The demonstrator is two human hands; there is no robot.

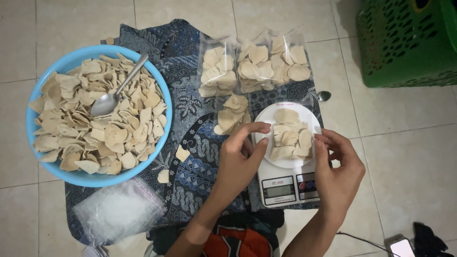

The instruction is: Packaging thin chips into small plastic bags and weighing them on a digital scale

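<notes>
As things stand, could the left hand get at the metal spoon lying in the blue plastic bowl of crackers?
Probably yes. The left hand rests at the white kitchen scale, and only patterned cloth lies between it and the blue plastic bowl. The metal spoon lies uncovered on top of the crackers.

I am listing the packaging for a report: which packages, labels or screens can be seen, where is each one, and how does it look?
Filled bags: three clear plastic bags of pale chips, in a row on the patterned cloth above the scale.
Empty bags: a stack of clear plastic bags, below the blue bowl.
Scale screen: small grey rectangle on the white scale's front, between both hands.
Phone: lit screen at the bottom right edge.
</notes>
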